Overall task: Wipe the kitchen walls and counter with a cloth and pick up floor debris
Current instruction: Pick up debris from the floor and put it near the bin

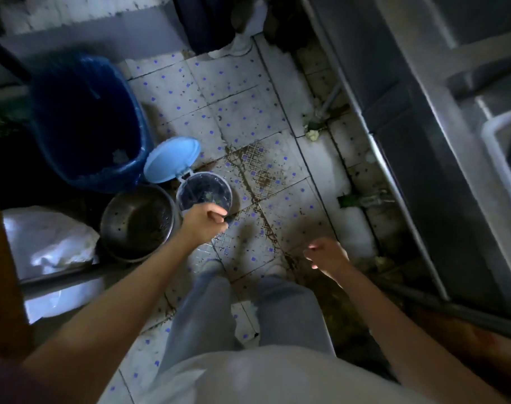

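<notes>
Nearest the camera, the person's light shirt and grey trousers (242, 310) fill the bottom of the view, above a tiled floor (242, 112) dotted with blue marks and streaked with brown dirt. The right hand (328, 255) hangs over the floor with its fingers loosely curled and nothing in them. The left hand (203, 224) reaches forward to the near rim of a small bin (204, 191), fingers curled inward; something small and dark shows at the fingertips, but whether they grip it cannot be told. The bin stands open, its light blue lid (171, 158) tipped back, and bits of greenish debris lie inside, just beyond the left fingers. A metal pot (137, 220) sits touching the bin on its left, with a white bag (48, 240) beside that. Farther off stands a large blue bin (88, 121) lined with a bag. Scraps of debris (312, 135) lie along the base of the steel counter (423, 97) on the right.
</notes>
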`<state>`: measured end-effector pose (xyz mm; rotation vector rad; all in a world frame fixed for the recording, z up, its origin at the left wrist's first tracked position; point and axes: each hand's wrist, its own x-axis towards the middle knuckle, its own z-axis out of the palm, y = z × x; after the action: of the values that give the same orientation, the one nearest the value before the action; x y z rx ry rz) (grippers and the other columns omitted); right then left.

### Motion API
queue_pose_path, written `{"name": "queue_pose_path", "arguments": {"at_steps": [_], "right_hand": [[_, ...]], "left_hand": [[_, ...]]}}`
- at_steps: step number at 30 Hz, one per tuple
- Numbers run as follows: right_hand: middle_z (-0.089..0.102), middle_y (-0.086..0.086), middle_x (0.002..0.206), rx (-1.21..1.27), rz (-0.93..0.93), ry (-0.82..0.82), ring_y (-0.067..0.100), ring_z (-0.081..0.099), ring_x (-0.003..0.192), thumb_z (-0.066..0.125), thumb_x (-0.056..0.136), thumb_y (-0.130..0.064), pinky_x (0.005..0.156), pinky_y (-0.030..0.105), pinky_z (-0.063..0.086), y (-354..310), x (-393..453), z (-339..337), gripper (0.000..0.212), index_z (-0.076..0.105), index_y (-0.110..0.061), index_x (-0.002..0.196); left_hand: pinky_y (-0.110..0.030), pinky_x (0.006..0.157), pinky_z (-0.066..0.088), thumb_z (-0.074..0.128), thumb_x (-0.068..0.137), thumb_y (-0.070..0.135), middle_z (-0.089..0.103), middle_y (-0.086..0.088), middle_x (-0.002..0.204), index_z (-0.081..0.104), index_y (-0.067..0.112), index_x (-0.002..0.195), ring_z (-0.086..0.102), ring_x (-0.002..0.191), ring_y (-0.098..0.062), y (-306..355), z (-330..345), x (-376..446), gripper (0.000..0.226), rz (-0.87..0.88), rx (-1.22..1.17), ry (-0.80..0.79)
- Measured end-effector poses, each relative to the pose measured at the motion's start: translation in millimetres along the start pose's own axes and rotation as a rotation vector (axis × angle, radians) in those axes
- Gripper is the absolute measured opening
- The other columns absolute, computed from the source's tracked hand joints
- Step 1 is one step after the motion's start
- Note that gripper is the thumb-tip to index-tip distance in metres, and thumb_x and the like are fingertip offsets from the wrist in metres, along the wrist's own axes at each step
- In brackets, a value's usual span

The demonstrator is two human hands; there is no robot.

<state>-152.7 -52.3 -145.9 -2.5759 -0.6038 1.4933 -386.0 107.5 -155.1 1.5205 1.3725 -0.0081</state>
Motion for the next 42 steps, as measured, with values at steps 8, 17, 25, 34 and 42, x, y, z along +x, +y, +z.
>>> {"name": "queue_pose_path", "arguments": {"at_steps": [8,17,25,34,42], "right_hand": [[0.065,0.007,0.082,0.294,0.147,0.105,0.026,0.064,0.078,0.068,0.085,-0.018,0.082,0.038,0.054,25.9,-69.2,43.9,0.004,0.065,-0.017,0.082],[0.064,0.002,0.071,0.519,0.289,0.183,0.025,0.064,0.073,0.067,0.085,-0.023,0.077,0.039,0.054,70.5,-120.6,111.6,0.002,0.067,-0.022,0.083],[0.062,-0.001,0.067,0.673,0.358,0.243,0.023,0.062,0.074,0.068,0.083,-0.012,0.08,0.039,0.053,129.7,-161.4,124.2,0.018,0.065,-0.023,0.069],[0.064,0.008,0.077,0.811,0.341,0.286,0.025,0.063,0.071,0.068,0.081,-0.01,0.069,0.037,0.055,177.5,-175.3,126.9,0.009,0.067,-0.012,0.09],[0.063,0.003,0.076,0.908,0.254,0.396,0.021,0.062,0.08,0.068,0.077,-0.014,0.082,0.038,0.052,185.1,-201.3,120.1,0.016,0.068,-0.015,0.093]], "left_hand": [[-0.014,0.069,0.045,0.073,0.074,0.0,0.067,-0.002,0.085,0.067,0.006,0.102,0.061,0.081,-0.014,-1.5,-12.1,-25.9,0.03,0.071,0.088,-0.219],[-0.028,0.08,0.049,0.072,0.074,-0.007,0.07,-0.016,0.093,0.066,-0.001,0.105,0.064,0.089,-0.025,-21.5,-31.3,-32.1,0.032,-0.005,0.206,-0.269],[-0.024,0.077,0.049,0.075,0.074,0.0,0.069,-0.006,0.086,0.067,0.007,0.099,0.065,0.089,-0.021,3.0,14.3,-68.7,0.027,0.072,0.231,-0.333],[-0.017,0.065,0.042,0.074,0.075,0.005,0.068,-0.003,0.085,0.067,0.013,0.098,0.063,0.086,-0.017,7.0,46.9,-120.7,0.025,0.124,0.338,-0.329],[-0.033,0.081,0.052,0.076,0.074,0.009,0.069,0.005,0.083,0.064,0.027,0.087,0.064,0.087,-0.016,17.9,81.4,-151.0,0.025,0.225,0.404,-0.384]]}}
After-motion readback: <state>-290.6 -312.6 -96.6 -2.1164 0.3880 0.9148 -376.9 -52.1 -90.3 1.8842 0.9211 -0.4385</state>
